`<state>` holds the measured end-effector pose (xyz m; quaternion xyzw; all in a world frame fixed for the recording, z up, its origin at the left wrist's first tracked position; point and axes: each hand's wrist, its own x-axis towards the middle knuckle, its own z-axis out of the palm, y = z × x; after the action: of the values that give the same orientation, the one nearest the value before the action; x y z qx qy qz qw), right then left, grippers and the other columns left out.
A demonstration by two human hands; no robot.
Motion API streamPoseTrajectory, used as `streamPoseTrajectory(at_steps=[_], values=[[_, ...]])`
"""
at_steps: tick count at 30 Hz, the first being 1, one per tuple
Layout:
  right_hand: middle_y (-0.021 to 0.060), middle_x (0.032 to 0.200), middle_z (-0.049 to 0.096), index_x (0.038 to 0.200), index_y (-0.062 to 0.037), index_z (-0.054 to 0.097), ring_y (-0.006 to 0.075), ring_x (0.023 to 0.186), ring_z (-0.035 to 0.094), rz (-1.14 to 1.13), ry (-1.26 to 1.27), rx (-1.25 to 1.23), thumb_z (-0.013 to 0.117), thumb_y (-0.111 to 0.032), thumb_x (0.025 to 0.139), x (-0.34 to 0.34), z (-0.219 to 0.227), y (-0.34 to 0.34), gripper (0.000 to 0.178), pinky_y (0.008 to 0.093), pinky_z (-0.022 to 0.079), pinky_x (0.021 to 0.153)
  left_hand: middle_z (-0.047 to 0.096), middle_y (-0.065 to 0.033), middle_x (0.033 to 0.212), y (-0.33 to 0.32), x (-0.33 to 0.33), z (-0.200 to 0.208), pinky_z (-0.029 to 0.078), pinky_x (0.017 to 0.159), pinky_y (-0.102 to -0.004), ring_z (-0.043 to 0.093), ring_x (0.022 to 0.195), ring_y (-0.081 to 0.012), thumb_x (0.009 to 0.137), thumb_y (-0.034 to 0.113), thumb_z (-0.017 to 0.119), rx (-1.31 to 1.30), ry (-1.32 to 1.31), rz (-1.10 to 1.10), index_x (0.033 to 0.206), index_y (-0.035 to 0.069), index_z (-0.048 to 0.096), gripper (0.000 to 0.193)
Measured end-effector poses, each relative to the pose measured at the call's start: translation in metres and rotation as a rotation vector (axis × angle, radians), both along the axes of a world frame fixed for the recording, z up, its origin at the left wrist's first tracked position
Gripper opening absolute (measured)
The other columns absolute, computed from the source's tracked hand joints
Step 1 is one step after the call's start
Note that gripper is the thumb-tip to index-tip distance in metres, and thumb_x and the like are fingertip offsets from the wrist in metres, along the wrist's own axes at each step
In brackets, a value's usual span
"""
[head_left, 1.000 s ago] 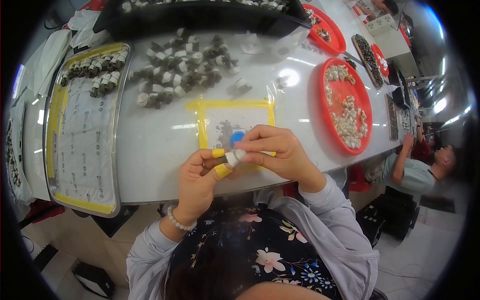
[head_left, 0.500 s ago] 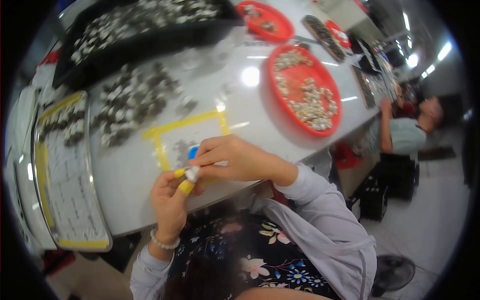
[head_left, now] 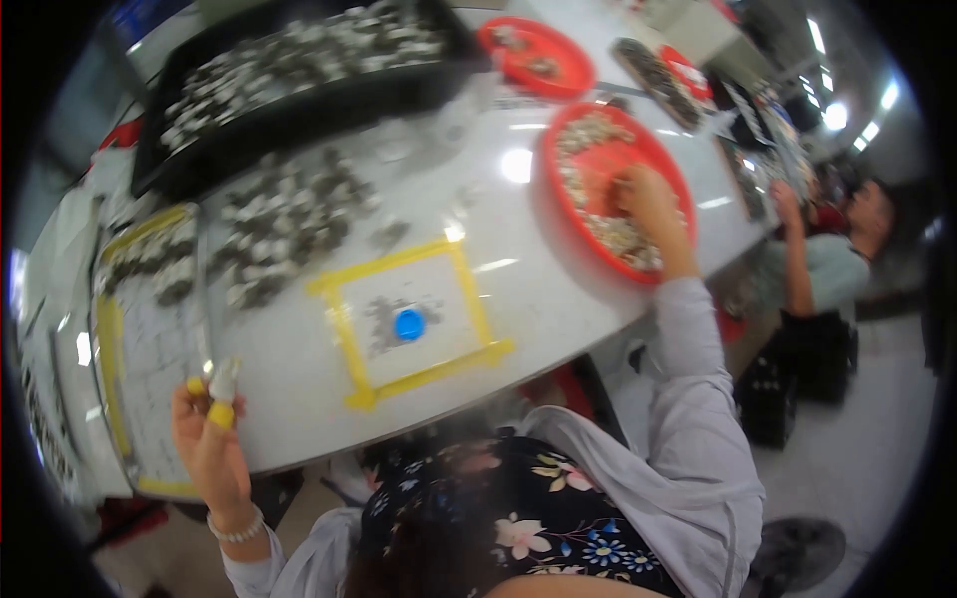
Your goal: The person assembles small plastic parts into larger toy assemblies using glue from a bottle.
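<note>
My left hand (head_left: pixel 211 439), with yellow covers on its thumb and a finger, pinches a small white piece (head_left: pixel 227 377) over the near left of the table. Its exact kind is too blurred to tell. At the right, my right hand (head_left: pixel 648 199) reaches down into a red oval tray (head_left: pixel 681 171) that holds many small cream-coloured pieces (head_left: pixel 596 132). Its fingers are curled among them, and what they grip is hidden. Between my hands, a round blue cap-like thing (head_left: pixel 409 324) lies on dark specks inside a yellow tape square (head_left: pixel 419 379).
A large black bin (head_left: pixel 299 115) of grey-and-white pieces stands at the far left, with a loose pile (head_left: pixel 284 224) before it. A framed board (head_left: pixel 150 349) bears more pieces. Another red tray (head_left: pixel 573 75) sits behind. A person (head_left: pixel 827 269) works at the far right.
My hands have parted from each other above the tape square. The left one went left with the white piece; the right one went right into the red tray. The blue thing is now uncovered.
</note>
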<state>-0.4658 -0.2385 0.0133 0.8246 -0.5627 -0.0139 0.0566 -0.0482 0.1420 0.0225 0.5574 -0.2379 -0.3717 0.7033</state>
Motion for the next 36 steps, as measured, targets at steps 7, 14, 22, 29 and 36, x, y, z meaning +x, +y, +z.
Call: streamPoseTrajectory(at_steps=[7,14,22,29,36], values=[[0.0058,0.088,0.059,0.106,-0.0013,0.058,0.015,0.077,0.059,0.113,-0.67,0.144,0.053,0.001,0.081,0.051,0.023,0.048,0.025,0.0261,0.048,0.067,0.061,-0.0092,0.098,-0.013,0.101,-0.003,0.045,0.077,-0.0237,0.057,0.084,-0.0141,0.081,0.004,0.059,0.292,-0.681,0.355,0.111,-0.007,0.054,0.032],[0.0028,0.088,0.057,0.099,0.001,0.061,0.0093,0.07,0.055,0.405,-1.154,0.944,0.059,0.005,0.078,0.126,0.0,0.132,0.021,0.0211,0.046,0.064,0.064,-0.0108,0.088,-0.042,0.15,-0.047,0.045,0.071,-0.0255,0.06,0.083,-0.0157,0.076,0.012,0.062,0.526,-0.956,0.461,0.106,-0.001,0.059,0.032],[0.0083,0.084,0.055,0.096,-0.0003,0.062,0.0149,0.07,0.055,0.56,-0.724,0.672,0.066,-0.001,0.073,0.143,0.003,0.155,0.023,0.024,0.044,0.061,0.065,-0.0116,0.092,-0.053,0.133,-0.045,0.045,0.073,-0.0293,0.06,0.084,-0.0212,0.079,0.012,0.059,0.467,-1.186,0.377,0.104,0.0,0.059,0.028],[0.0097,0.083,0.055,0.094,-0.0016,0.063,0.0222,0.07,0.054,0.653,-0.665,0.469,0.065,-0.006,0.074,0.143,-0.003,0.152,0.02,0.0293,0.044,0.061,0.06,-0.0131,0.1,-0.051,0.113,-0.027,0.043,0.079,-0.0315,0.057,0.094,-0.0245,0.076,0.008,0.058,0.442,-1.29,0.377,0.105,0.001,0.055,0.03],[0.0106,0.083,0.057,0.093,-0.0014,0.062,0.0249,0.073,0.055,0.834,-0.607,0.275,0.068,-0.004,0.07,0.143,-0.002,0.15,0.024,0.0318,0.045,0.062,0.056,-0.0161,0.099,-0.082,0.031,-0.009,0.043,0.081,-0.0346,0.053,0.093,-0.0302,0.071,0.004,0.062,0.154,-1.443,-0.144,0.106,0.001,0.053,0.037]])
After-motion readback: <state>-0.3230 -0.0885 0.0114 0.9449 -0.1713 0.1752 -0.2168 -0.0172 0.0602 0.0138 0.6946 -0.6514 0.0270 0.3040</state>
